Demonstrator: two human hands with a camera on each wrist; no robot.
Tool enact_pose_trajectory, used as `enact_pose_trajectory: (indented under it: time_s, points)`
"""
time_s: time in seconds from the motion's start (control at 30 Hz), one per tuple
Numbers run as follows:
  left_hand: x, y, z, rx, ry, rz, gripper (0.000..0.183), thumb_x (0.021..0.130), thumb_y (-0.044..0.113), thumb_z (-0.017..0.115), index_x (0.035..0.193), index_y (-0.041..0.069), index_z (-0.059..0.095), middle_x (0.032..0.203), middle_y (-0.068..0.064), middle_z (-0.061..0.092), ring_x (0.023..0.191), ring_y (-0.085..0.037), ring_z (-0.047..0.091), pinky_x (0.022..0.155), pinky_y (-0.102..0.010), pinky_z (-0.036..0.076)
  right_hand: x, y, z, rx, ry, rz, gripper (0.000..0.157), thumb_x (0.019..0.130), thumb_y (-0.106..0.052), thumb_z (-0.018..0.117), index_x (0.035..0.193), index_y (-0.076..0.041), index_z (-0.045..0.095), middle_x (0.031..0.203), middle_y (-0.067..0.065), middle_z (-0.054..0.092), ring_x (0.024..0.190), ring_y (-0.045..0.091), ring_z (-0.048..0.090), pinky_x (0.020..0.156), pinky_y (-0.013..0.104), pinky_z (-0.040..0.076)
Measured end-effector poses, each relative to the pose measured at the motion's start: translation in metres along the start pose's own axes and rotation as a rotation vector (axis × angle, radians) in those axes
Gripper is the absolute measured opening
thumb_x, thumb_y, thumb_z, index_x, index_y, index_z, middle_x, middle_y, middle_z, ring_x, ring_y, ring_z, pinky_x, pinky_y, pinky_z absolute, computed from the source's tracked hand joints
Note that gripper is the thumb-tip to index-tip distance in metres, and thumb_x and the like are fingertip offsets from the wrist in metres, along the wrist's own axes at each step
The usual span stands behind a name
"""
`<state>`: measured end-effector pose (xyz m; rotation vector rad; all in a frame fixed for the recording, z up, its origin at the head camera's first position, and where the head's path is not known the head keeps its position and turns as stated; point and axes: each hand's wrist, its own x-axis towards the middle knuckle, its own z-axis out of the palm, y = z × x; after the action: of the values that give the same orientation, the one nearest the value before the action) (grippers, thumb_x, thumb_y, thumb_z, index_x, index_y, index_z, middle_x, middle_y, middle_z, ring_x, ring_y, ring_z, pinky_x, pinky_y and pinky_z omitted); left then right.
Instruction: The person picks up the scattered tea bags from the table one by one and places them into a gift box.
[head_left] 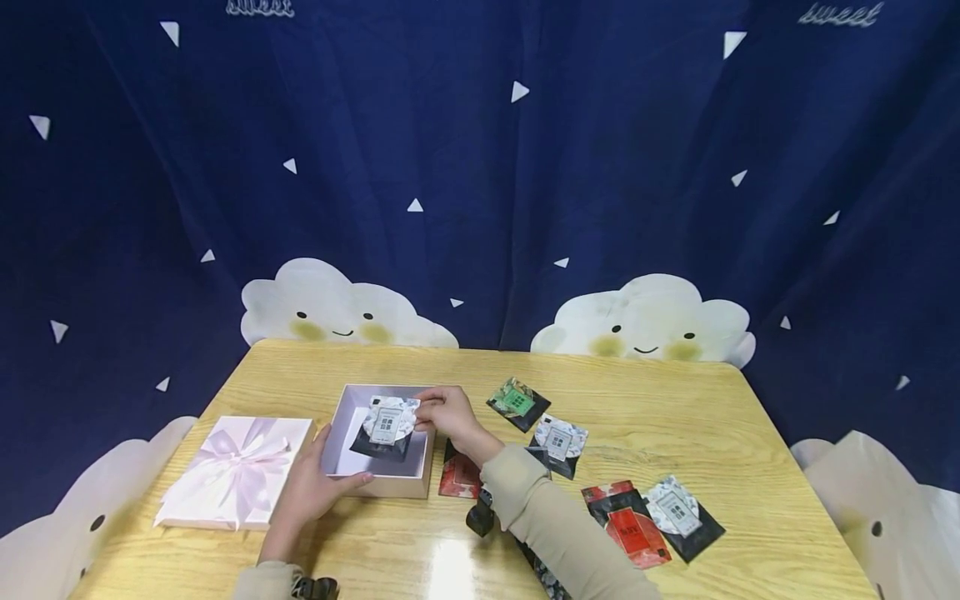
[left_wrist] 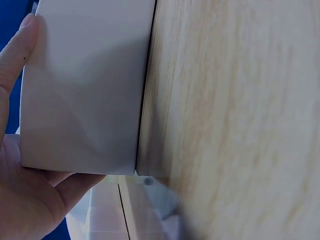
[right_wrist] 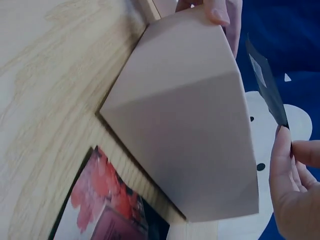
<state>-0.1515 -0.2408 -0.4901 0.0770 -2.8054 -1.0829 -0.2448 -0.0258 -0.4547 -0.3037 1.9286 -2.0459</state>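
Note:
An open pale pink box (head_left: 384, 486) stands on the wooden table. At its front left corner my left hand (head_left: 309, 492) grips it, thumb along the front wall and fingers against the left side. My right hand (head_left: 450, 415) pinches a flat white-flowered and black sachet (head_left: 386, 423) by its right edge. That sachet is over the box opening; in the right wrist view it stands above the rim, between thumb and fingers (right_wrist: 282, 160). Beside the box's right wall lies a red-flowered sachet (head_left: 460, 477), partly hidden by the right arm.
A pale lid with a ribbon bow (head_left: 240, 471) lies left of the box. On the right are a green sachet (head_left: 517, 402), a white-flowered sachet (head_left: 562, 442), a red sachet (head_left: 628, 527) and another white-flowered sachet (head_left: 678, 512). A dark patterned sachet (head_left: 550, 577) shows under the right sleeve.

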Motion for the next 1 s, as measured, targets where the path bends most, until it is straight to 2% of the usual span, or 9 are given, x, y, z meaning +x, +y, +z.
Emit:
enact_pose_trajectory:
  time_s: [0.13, 0.23, 0.3, 0.43, 0.6, 0.83, 1.0]
  points:
    - [0.000, 0.001, 0.001, -0.005, 0.000, 0.002, 0.114, 0.060, 0.046, 0.081, 0.138, -0.012, 0.021, 0.134, -0.037, 0.030, 0.118, -0.050, 0.036, 0.096, -0.059, 0.031, -0.001, -0.001, 0.005, -0.023, 0.000, 0.022, 0.026, 0.083, 0.011, 0.054, 0.108, 0.018, 0.055, 0.085, 0.029, 0.063, 0.064, 0.022, 0.065, 0.064, 0.034, 0.056]
    - [0.000, 0.001, 0.002, -0.013, -0.002, -0.001, 0.115, 0.060, 0.047, 0.081, 0.138, -0.011, 0.021, 0.135, -0.037, 0.029, 0.118, -0.050, 0.036, 0.096, -0.059, 0.031, -0.004, -0.002, 0.002, -0.038, 0.010, 0.046, 0.030, 0.084, 0.009, 0.055, 0.113, 0.017, 0.053, 0.092, 0.030, 0.062, 0.072, 0.027, 0.067, 0.065, 0.031, 0.056]
    - [0.000, 0.000, 0.003, -0.011, -0.003, -0.001, 0.115, 0.060, 0.047, 0.081, 0.138, -0.011, 0.021, 0.135, -0.037, 0.028, 0.118, -0.051, 0.036, 0.096, -0.059, 0.031, -0.006, -0.002, -0.005, -0.043, 0.021, 0.051, 0.031, 0.084, 0.007, 0.056, 0.114, 0.016, 0.053, 0.093, 0.030, 0.062, 0.071, 0.025, 0.067, 0.065, 0.030, 0.056]
    - [0.000, -0.001, 0.002, 0.001, 0.000, 0.003, 0.115, 0.059, 0.048, 0.080, 0.139, -0.011, 0.021, 0.135, -0.037, 0.028, 0.118, -0.050, 0.035, 0.096, -0.060, 0.031, -0.009, -0.002, -0.024, -0.041, 0.033, 0.038, 0.032, 0.083, 0.006, 0.058, 0.113, 0.016, 0.054, 0.087, 0.028, 0.063, 0.063, 0.017, 0.065, 0.067, 0.037, 0.056]
    - [0.001, -0.001, 0.000, 0.007, -0.017, -0.009, 0.117, 0.060, 0.050, 0.079, 0.139, -0.011, 0.019, 0.134, -0.037, 0.029, 0.119, -0.051, 0.035, 0.097, -0.060, 0.029, -0.015, -0.002, -0.052, -0.064, 0.042, 0.058, 0.030, 0.083, 0.003, 0.059, 0.112, 0.011, 0.056, 0.078, 0.015, 0.065, 0.061, 0.014, 0.064, 0.069, 0.040, 0.055]
    - [0.001, -0.001, 0.000, 0.000, -0.011, -0.001, 0.115, 0.060, 0.049, 0.080, 0.139, -0.010, 0.020, 0.134, -0.037, 0.030, 0.118, -0.050, 0.037, 0.096, -0.059, 0.031, -0.030, -0.008, -0.083, -0.140, 0.056, 0.076, 0.029, 0.085, 0.001, 0.059, 0.112, 0.010, 0.056, 0.088, 0.026, 0.063, 0.071, 0.025, 0.065, 0.068, 0.038, 0.056]
    - [0.001, -0.001, 0.001, -0.003, -0.013, 0.001, 0.116, 0.060, 0.049, 0.080, 0.139, -0.011, 0.020, 0.135, -0.037, 0.029, 0.117, -0.051, 0.036, 0.096, -0.060, 0.031, -0.034, 0.001, -0.105, -0.189, 0.105, 0.065, 0.032, 0.083, -0.002, 0.062, 0.112, 0.011, 0.056, 0.080, 0.014, 0.064, 0.068, 0.024, 0.065, 0.071, 0.046, 0.054]
